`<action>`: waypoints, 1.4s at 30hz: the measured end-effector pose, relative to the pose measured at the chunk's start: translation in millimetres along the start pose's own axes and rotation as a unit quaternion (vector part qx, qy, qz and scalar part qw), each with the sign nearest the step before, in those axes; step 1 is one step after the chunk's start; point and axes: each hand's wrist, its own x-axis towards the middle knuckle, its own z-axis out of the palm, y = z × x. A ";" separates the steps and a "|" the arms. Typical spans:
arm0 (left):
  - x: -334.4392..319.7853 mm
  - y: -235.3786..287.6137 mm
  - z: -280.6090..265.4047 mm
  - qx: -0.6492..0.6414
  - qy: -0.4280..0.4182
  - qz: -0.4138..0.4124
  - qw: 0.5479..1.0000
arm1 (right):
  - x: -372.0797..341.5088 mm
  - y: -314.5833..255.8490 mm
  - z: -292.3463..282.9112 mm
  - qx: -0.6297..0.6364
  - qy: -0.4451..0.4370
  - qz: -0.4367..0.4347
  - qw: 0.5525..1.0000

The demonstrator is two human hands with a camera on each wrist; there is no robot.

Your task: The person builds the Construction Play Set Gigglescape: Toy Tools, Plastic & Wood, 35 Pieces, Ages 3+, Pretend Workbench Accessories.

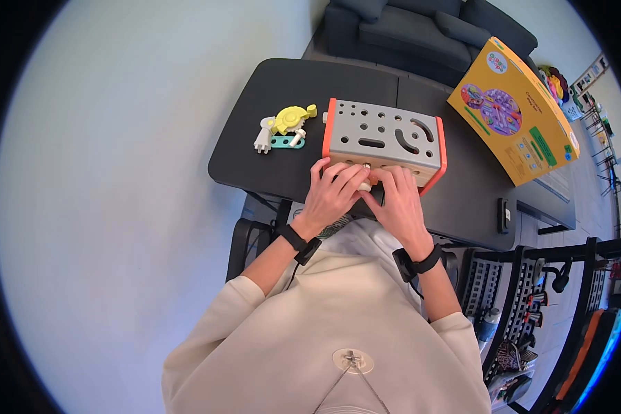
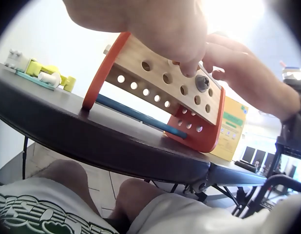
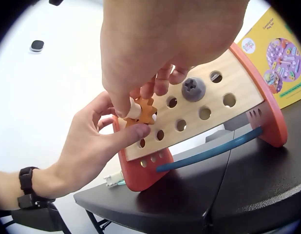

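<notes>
A toy workbench [image 1: 352, 123] with a grey perforated top, wooden side and red ends stands on the black table [image 1: 283, 79]. At its wooden side, an orange gear [image 3: 148, 112] lies against the holes with a cream peg [image 3: 134, 110] at its middle. My left hand [image 1: 328, 196] holds the gear, its thumb on the lower edge in the right wrist view. The fingers of my right hand [image 1: 401, 210] pinch the cream peg. A grey cross-slotted screw [image 3: 193, 89] sits in a hole nearby, below the right hand's fingers.
Left of the workbench lie a yellow toy piece [image 1: 293, 119], a white toy piece [image 1: 263, 135] and a teal holed strip [image 1: 283, 143]. A large yellow box [image 1: 514, 110] stands at the right. A small black object [image 1: 504, 215] lies near the table's right edge.
</notes>
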 end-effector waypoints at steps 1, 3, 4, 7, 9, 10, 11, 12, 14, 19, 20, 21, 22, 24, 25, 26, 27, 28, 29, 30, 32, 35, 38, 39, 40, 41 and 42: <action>0.8 0.2 -0.4 0.002 0.005 0.001 1.000 | 1.2 0.0 -1.0 -0.011 0.007 0.006 1.000; 0.4 0.6 0.2 0.004 0.004 0.002 1.000 | 3.7 -0.2 -3.5 -0.023 0.014 0.011 1.000; 0.2 0.6 0.5 0.006 0.002 0.002 1.000 | 4.9 -0.5 -4.7 -0.042 0.013 0.006 0.999; -0.1 -0.3 1.5 0.010 -0.007 0.000 1.000 | 12.3 -0.2 -8.0 -0.077 0.011 0.000 0.997; 0.3 -0.6 2.4 0.009 -0.005 0.001 1.000 | 16.6 0.6 -9.9 -0.093 0.008 -0.001 0.996; 0.8 -1.1 2.5 0.010 -0.003 0.002 1.000 | 18.9 1.5 -10.9 -0.104 -0.004 0.002 0.995; 1.3 -1.3 2.2 0.010 -0.003 0.002 1.000 | 21.1 2.5 -12.1 -0.115 -0.016 0.004 0.993; 1.9 -1.4 1.7 0.010 -0.005 0.000 1.000 | 23.1 4.0 -13.5 -0.115 -0.016 0.004 0.993; 2.2 -1.8 2.0 0.009 -0.008 0.000 1.000 | 27.2 8.3 -17.2 -0.124 -0.049 0.004 0.991; 3.2 -2.4 2.5 0.026 -0.017 0.003 1.000 | 39.2 18.1 -24.7 -0.143 -0.077 -0.017 0.987; 3.1 -2.9 2.7 0.026 -0.017 0.003 1.000 | 40.6 19.8 -24.9 -0.153 -0.081 -0.025 0.985; 3.5 -3.5 3.4 0.026 -0.012 0.002 1.000 | 41.6 21.6 -24.4 -0.152 -0.081 -0.024 0.985; 4.4 -4.1 3.8 0.025 -0.006 0.002 1.000 | 42.7 23.5 -23.8 -0.148 -0.085 -0.028 0.985; 5.3 -5.0 3.3 0.020 -0.011 -0.002 1.000 | 43.9 25.1 -23.8 -0.143 -0.090 -0.032 0.985; 7.2 -5.2 1.6 0.016 -0.016 -0.006 1.000 | 44.5 25.1 -23.9 -0.142 -0.096 -0.029 0.985; 9.5 -5.5 0.3 0.016 -0.017 -0.007 1.000 | 44.9 25.0 -23.5 -0.141 -0.103 -0.027 0.984; 12.3 -6.0 -0.1 0.007 -0.019 -0.013 1.000 | 45.4 26.4 -21.9 -0.141 -0.103 -0.028 0.984; 15.1 -6.6 -0.4 -0.002 -0.020 -0.019 1.000 | 45.9 29.0 -19.9 -0.145 -0.100 -0.033 0.984; 16.1 -8.6 -0.5 -0.003 -0.022 -0.020 1.000 | 45.9 30.4 -18.7 -0.150 -0.097 -0.037 0.983; 16.9 -11.1 -1.0 0.002 -0.033 -0.012 0.999 | 45.7 30.0 -18.8 -0.150 -0.098 -0.036 0.983; 17.9 -14.4 -0.8 0.007 -0.044 -0.005 0.999 | 46.8 28.2 -19.4 -0.150 -0.091 -0.039 0.984; 18.3 -16.4 0.9 0.000 -0.051 0.001 0.999 | 46.0 27.1 -19.9 -0.149 -0.090 -0.038 0.984; 18.9 -17.2 1.6 -0.014 -0.055 -0.009 0.998 | 46.1 28.3 -19.7 -0.157 -0.084 -0.048 0.983; 18.8 -17.0 1.5 -0.013 -0.056 -0.006 0.998 | 46.0 28.5 -19.5 -0.157 -0.085 -0.048 0.983; 18.9 -16.9 1.4 -0.012 -0.058 -0.003 0.998 | 45.9 28.7 -19.4 -0.154 -0.081 -0.050 0.983; 18.6 -17.5 1.9 -0.012 -0.059 -0.003 0.998 | 45.7 29.0 -19.4 -0.151 -0.077 -0.052 0.984; 18.3 -18.7 2.8 0.002 -0.060 0.002 0.998 | 45.8 29.1 -19.5 -0.151 -0.077 -0.051 0.984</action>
